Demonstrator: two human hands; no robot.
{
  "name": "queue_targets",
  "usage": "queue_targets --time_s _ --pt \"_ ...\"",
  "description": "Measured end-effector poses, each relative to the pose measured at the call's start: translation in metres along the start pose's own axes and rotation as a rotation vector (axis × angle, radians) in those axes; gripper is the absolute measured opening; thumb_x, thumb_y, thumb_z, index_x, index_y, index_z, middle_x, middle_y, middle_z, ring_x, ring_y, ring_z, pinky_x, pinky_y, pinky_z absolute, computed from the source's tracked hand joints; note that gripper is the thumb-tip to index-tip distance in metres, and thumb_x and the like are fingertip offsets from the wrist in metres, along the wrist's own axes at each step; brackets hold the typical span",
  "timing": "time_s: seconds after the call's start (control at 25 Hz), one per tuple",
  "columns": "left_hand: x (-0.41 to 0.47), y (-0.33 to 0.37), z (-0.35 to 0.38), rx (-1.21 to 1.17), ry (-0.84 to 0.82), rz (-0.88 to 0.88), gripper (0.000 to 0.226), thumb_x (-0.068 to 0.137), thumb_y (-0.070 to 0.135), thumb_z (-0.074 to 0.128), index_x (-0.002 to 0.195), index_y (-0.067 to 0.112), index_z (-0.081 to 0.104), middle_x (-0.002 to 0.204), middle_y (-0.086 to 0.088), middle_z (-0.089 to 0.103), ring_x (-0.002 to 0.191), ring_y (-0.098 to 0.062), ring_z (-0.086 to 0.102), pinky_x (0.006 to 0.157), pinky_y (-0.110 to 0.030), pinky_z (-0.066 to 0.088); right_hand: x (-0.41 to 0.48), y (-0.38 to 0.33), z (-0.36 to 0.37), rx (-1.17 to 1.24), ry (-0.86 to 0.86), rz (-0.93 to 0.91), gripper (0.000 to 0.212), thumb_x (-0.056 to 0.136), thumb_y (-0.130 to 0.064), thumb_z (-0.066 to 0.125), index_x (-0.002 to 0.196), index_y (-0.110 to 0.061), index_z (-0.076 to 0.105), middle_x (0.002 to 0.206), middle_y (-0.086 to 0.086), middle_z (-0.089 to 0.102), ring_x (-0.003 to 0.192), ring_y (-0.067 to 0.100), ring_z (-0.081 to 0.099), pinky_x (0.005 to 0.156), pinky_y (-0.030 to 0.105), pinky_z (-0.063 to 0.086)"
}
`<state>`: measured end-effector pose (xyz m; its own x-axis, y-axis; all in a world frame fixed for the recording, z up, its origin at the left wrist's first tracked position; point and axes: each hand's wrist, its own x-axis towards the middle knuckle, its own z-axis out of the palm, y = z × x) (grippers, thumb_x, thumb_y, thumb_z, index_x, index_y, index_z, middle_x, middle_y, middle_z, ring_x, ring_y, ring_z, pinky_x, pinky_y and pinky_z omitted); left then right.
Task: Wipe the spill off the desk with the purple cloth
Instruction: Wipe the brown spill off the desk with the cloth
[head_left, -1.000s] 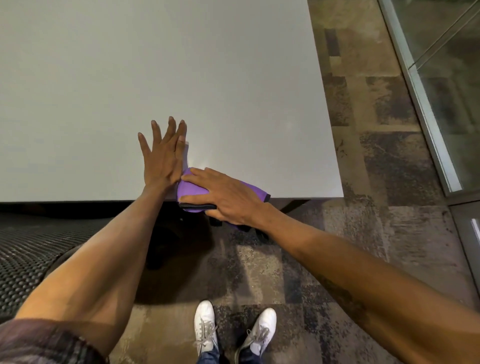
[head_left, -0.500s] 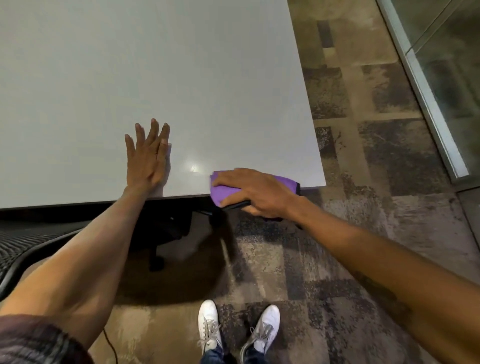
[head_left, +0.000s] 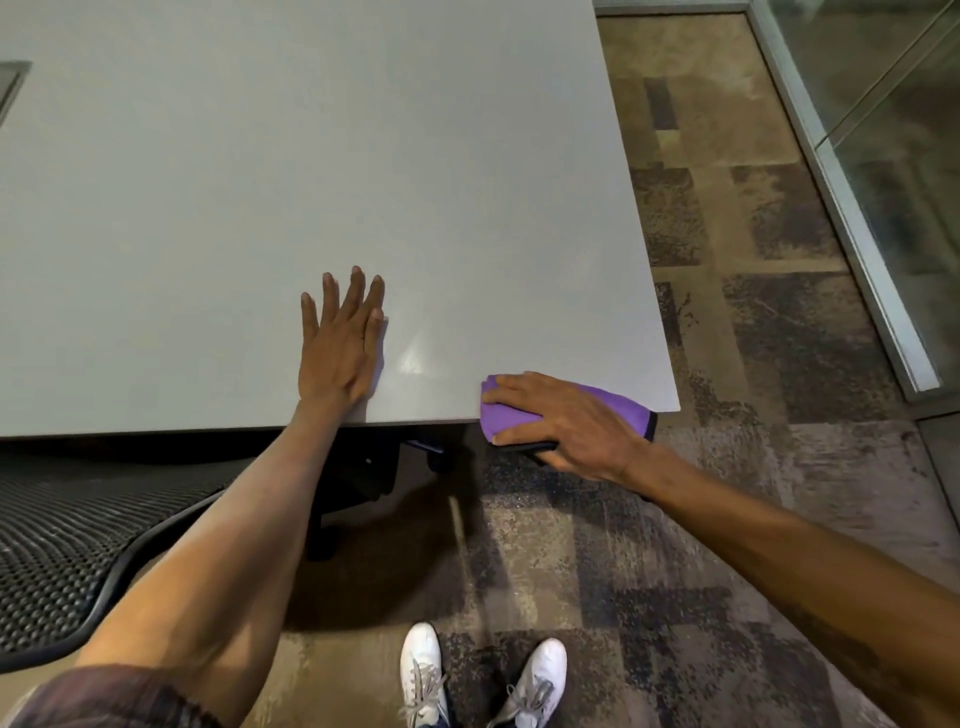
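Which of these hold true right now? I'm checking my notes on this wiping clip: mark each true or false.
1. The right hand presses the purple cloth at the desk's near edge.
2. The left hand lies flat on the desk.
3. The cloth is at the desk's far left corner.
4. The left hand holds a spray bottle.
1. True: the right hand covers the purple cloth, which overhangs the near edge of the desk.
2. True: the left hand lies palm down, fingers extended.
3. False: it is near the near right corner.
4. False: it holds nothing.
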<state>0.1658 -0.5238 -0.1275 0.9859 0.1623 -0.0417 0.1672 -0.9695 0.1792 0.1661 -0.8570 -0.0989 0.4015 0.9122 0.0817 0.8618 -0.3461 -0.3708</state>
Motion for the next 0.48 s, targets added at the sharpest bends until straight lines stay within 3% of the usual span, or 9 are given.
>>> queue_targets --time_s 0.08,0.24,0.48 --pt "0.000 0.001 -0.001 0.013 -0.010 0.002 0.054 0.111 0.036 0.016 0.164 0.027 0.013 0.172 0.002 0.007 0.160 -0.030 -0.004 0.127 -0.055 0.001 0.020 -0.012 0.008 -0.013 -0.007 -0.028 0.045 0.076 -0.014 0.081 0.118 -0.031 0.073 0.151 0.006 0.050 0.143 0.029 0.042 0.119 0.041 0.030" --pt "-0.003 0.004 -0.009 -0.005 -0.011 0.010 0.054 0.111 0.035 0.014 0.164 0.025 0.012 0.173 0.001 0.006 0.160 -0.031 -0.004 0.128 -0.054 0.000 0.063 -0.037 0.023 -0.045 -0.043 -0.088 0.052 0.072 -0.009 0.083 0.120 -0.024 0.072 0.152 0.009 0.048 0.145 0.032 0.037 0.120 0.046 0.030" --pt "-0.008 0.008 -0.013 -0.025 -0.017 0.022 0.054 0.112 0.034 0.012 0.165 0.024 0.009 0.173 0.002 0.002 0.160 -0.029 -0.008 0.128 -0.051 -0.004 0.087 -0.054 0.035 -0.196 -0.063 -0.122 0.048 0.078 -0.013 0.079 0.125 -0.020 0.068 0.154 0.011 0.045 0.147 0.032 0.034 0.122 0.045 0.026"
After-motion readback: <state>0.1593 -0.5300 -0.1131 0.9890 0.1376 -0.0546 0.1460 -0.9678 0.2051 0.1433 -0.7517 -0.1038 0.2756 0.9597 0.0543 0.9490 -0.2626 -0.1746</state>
